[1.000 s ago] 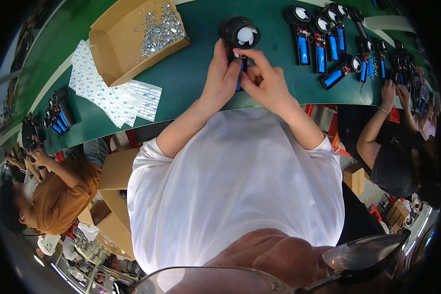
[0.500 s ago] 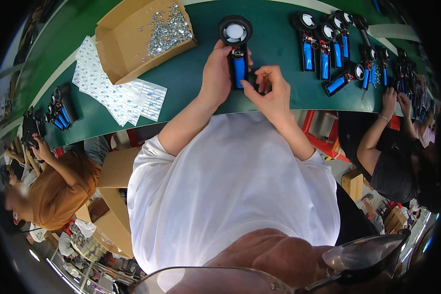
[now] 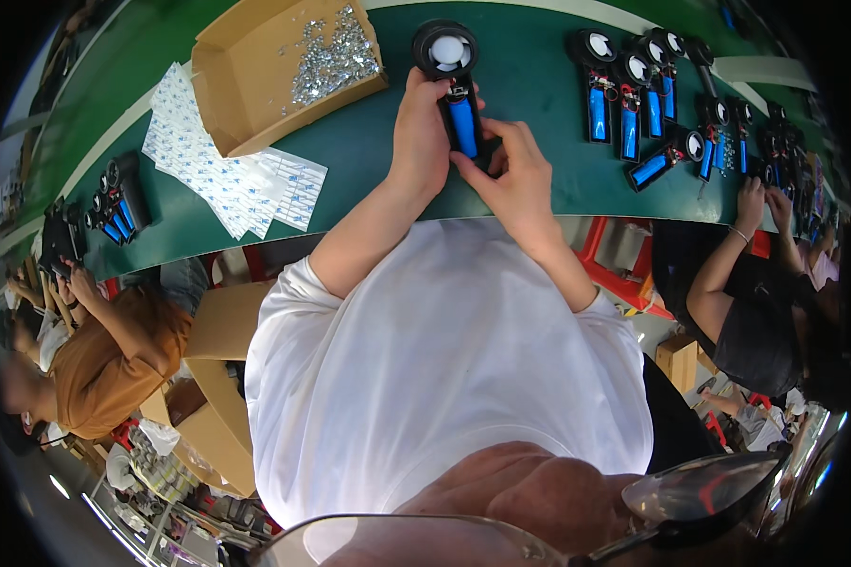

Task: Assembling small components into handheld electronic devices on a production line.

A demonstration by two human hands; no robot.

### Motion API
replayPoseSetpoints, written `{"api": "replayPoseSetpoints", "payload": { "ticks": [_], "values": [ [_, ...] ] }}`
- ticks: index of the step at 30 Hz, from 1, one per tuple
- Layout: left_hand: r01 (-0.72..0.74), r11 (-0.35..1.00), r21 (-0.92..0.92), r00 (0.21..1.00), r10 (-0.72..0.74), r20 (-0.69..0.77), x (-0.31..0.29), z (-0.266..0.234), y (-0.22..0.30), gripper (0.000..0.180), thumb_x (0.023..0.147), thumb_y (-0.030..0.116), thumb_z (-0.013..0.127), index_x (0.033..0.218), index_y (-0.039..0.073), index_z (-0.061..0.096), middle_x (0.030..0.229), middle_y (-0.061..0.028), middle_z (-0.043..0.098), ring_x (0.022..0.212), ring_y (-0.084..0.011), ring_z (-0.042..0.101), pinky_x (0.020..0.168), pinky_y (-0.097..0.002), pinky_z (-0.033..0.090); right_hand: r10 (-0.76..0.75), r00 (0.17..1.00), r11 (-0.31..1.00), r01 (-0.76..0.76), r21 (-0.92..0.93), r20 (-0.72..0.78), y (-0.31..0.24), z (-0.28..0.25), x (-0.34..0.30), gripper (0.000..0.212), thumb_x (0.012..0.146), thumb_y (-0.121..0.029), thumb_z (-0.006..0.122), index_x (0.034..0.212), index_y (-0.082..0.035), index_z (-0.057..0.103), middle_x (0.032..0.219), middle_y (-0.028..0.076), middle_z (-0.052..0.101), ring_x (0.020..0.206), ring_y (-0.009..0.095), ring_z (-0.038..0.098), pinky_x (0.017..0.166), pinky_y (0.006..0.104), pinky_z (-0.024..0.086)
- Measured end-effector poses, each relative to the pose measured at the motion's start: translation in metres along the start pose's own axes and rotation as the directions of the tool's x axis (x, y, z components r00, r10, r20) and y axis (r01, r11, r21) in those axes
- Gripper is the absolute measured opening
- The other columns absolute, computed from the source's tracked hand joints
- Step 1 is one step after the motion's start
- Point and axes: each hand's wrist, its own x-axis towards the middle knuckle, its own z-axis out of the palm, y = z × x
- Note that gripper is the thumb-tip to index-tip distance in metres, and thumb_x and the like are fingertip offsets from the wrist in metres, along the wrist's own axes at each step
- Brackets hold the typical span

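the left hand (image 3: 420,137), its thumb at the neck and its fingertips showing past the far edge, is wrapped from behind around a black handheld device (image 3: 458,92), which it holds above the green table (image 3: 350,146), round head pointing away from the wearer and blue cell (image 3: 462,128) exposed. the right hand (image 3: 518,175) is at the device's lower end, thumb near the bottom edge, fingers bent beside the right edge; whether it grips or merely touches cannot be told. to the left, a shallow cardboard box (image 3: 255,80) contains small shiny pieces (image 3: 336,61), with white sheets (image 3: 208,161) bearing blue print just beside it. to the right, similar devices (image 3: 630,123) lie in a cluster, one tilted in front, their blue cells also visible.
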Motion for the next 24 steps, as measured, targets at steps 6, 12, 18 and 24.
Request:
{"api": "replayPoseSetpoints", "payload": {
  "ticks": [6, 12, 18, 24],
  "values": [
    [-0.021, 0.989, -0.149, 0.998, 0.028, 0.049, 0.01, -0.009, 0.0, 0.029, 0.093, 0.021, 0.041, 0.118, 0.009, 0.044, 0.105, -0.0112, 0.056, 0.098, -0.024, 0.057, 0.085, -0.0403, 0.048, 0.008, 0.998, 0.996, -0.003, -0.085, 0.058, -0.008, -0.005, 0.016, 0.044, 0.076, -0.019, 0.078, 0.113, -0.002, 0.062, 0.096, 0.011, 0.061, 0.064, 0.026, 0.062, 0.058, 0.0368, 0.052],
    [-0.096, 0.973, -0.21, 0.991, 0.114, 0.074, 0.016, -0.008, 0.0, 0.031, 0.092, 0.019, 0.042, 0.12, 0.006, 0.045, 0.109, -0.0131, 0.056, 0.102, -0.0265, 0.056, 0.092, -0.0412, 0.044, -0.041, 0.997, 0.985, 0.051, -0.165, 0.066, -0.014, -0.005, 0.027, 0.046, 0.077, -0.019, 0.075, 0.116, 0.0, 0.06, 0.101, 0.014, 0.06, 0.077, 0.035, 0.065, 0.066, 0.0435, 0.053],
    [-0.234, 0.972, 0.002, 0.972, 0.233, 0.033, 0.015, -0.005, 0.002, 0.03, 0.091, 0.006, 0.041, 0.12, 0.002, 0.045, 0.112, -0.0136, 0.058, 0.103, -0.0233, 0.059, 0.095, -0.038, 0.046, -0.067, 0.996, 0.98, 0.078, -0.185, 0.067, -0.021, -0.004, 0.036, 0.05, 0.075, -0.018, 0.075, 0.119, 0.0, 0.059, 0.103, 0.014, 0.059, 0.079, 0.035, 0.065, 0.067, 0.0428, 0.054],
    [-0.27, 0.961, 0.053, 0.963, 0.269, 0.021, 0.021, -0.013, -0.002, 0.031, 0.091, 0.003, 0.04, 0.122, 0.001, 0.045, 0.111, -0.0129, 0.058, 0.1, -0.0216, 0.06, 0.092, -0.0371, 0.049, -0.111, 0.993, 0.963, 0.119, -0.243, 0.044, -0.025, 0.004, 0.037, 0.051, 0.075, -0.019, 0.076, 0.119, 0.001, 0.059, 0.103, 0.015, 0.059, 0.08, 0.035, 0.066, 0.067, 0.042, 0.055]
  ]
}}
